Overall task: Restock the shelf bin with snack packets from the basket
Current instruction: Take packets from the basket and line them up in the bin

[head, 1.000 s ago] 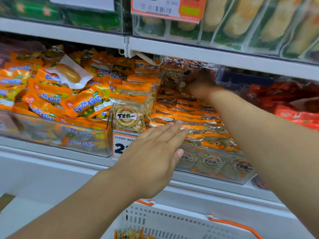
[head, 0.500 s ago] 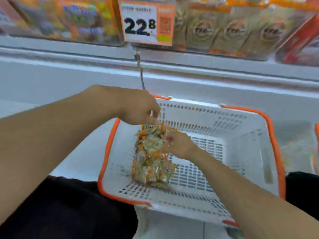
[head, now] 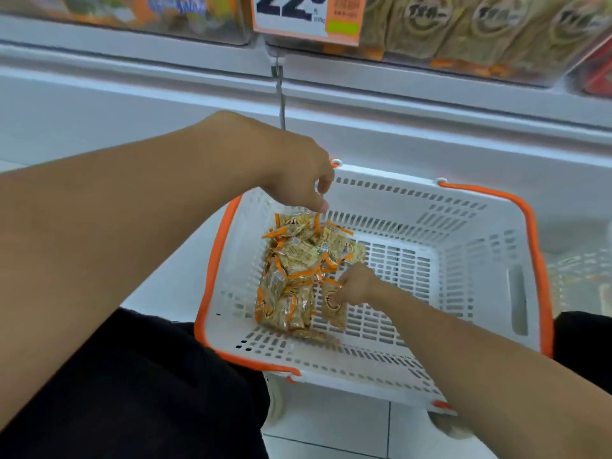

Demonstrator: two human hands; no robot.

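A white basket [head: 463, 293] with an orange rim sits low in front of me. A pile of orange-and-clear snack packets [head: 298, 270] lies against its left side. My left hand [head: 298, 180] hangs just above the pile's top, fingers loosely curled downward and holding nothing I can see. My right hand [head: 356, 286] reaches into the basket and pinches a single packet [head: 334, 309] lying beside the pile. The clear shelf bin [head: 480, 31], holding the same packets, runs along the top right edge of the view.
A price tag [head: 306, 18] hangs on the shelf front beside the bin. Another bin of orange packets [head: 165, 11] sits to its left. A white shelf ledge [head: 397, 104] juts out above the basket. My dark-clothed knees flank the basket.
A second ago both hands were up at the shelf bin. They dropped to the basket, and my right hand has since moved from the pile's top to a single packet beside it.
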